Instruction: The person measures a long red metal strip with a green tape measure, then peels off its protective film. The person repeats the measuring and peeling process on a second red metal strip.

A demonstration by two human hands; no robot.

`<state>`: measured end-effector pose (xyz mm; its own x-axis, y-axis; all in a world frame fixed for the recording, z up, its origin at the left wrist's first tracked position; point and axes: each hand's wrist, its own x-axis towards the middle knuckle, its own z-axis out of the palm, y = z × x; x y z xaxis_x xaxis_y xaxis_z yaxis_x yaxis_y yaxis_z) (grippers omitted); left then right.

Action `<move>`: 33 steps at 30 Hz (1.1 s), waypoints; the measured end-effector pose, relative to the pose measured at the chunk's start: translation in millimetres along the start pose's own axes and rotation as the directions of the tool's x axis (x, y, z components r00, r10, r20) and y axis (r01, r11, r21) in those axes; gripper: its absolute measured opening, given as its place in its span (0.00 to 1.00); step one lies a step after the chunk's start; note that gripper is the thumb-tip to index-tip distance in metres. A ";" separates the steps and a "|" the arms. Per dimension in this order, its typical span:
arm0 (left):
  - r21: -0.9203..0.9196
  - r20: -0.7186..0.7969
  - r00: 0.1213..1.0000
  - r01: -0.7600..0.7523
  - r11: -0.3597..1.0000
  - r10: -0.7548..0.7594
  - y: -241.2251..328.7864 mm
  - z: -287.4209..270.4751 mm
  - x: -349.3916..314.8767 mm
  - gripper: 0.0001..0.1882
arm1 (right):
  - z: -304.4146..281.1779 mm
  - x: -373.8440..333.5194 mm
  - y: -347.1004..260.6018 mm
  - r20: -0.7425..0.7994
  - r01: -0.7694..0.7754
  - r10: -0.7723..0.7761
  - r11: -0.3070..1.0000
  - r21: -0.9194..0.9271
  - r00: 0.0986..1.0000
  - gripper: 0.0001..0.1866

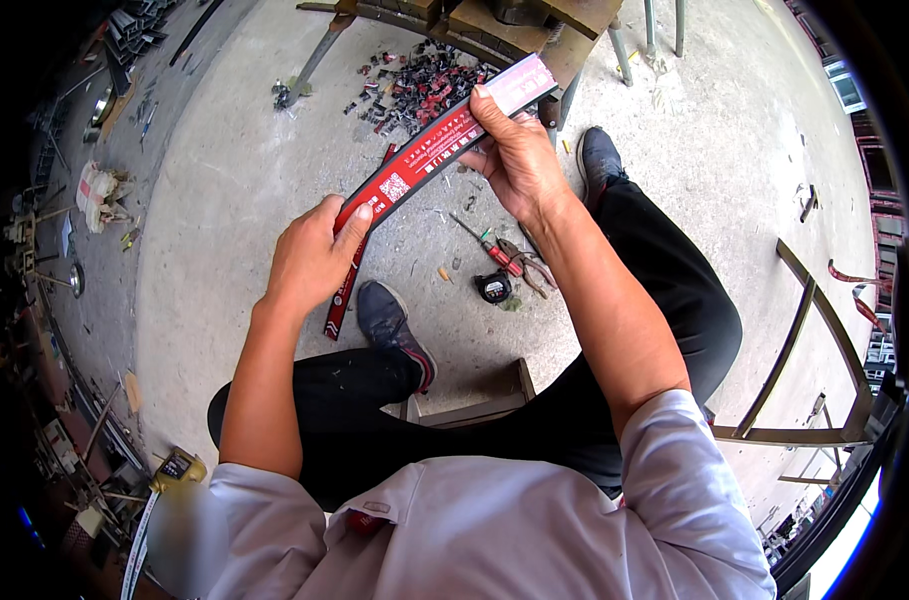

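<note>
A long, flat bar [424, 155] with red printed film and dark edges slants up to the right before me. My left hand [317, 250] is closed on its lower end, thumb on top. Farther along, my right hand [519, 160] grips it near the upper end, thumb pressed on the red face. That upper end reaches the edge of a workbench [574, 20]; whether they touch I cannot tell. Below the bar, a second red strip [345, 290] lies beside my left shoe, partly hidden by my left hand and the held bar.
On the concrete floor between my feet lie a screwdriver [471, 232], pliers [534, 268] and a black tape measure [493, 287]. Dark and red offcuts [424, 85] are heaped under the bench. A metal frame [854, 380] stands at right; metal scraps [134, 30] lie far left.
</note>
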<state>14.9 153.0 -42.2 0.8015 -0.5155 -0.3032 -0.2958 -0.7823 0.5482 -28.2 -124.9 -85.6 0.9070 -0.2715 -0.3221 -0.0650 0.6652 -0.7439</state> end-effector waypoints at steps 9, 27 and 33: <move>0.018 0.114 0.992 0.057 0.998 -0.059 8.7 3.6 -3.5 0.30 | -3.5 6.7 11.1 -0.078 -0.030 0.028 0.999 -0.026 0.997 0.13; 0.021 0.109 0.993 0.033 0.999 -0.035 3.5 15.6 -6.2 0.29 | 20.0 10.4 11.5 -0.132 0.001 -0.033 0.973 -0.230 0.991 0.18; -0.022 0.100 0.995 -0.004 1.000 0.006 1.2 26.0 -5.5 0.27 | 20.5 24.5 21.6 -0.148 0.072 -0.115 0.960 -0.271 0.982 0.21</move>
<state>-3.4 145.8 -60.1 0.7436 -0.5529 -0.3760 -0.2879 -0.7723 0.5663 1.1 -102.9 -97.5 0.8368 -0.4461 -0.3174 -0.1102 0.4307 -0.8958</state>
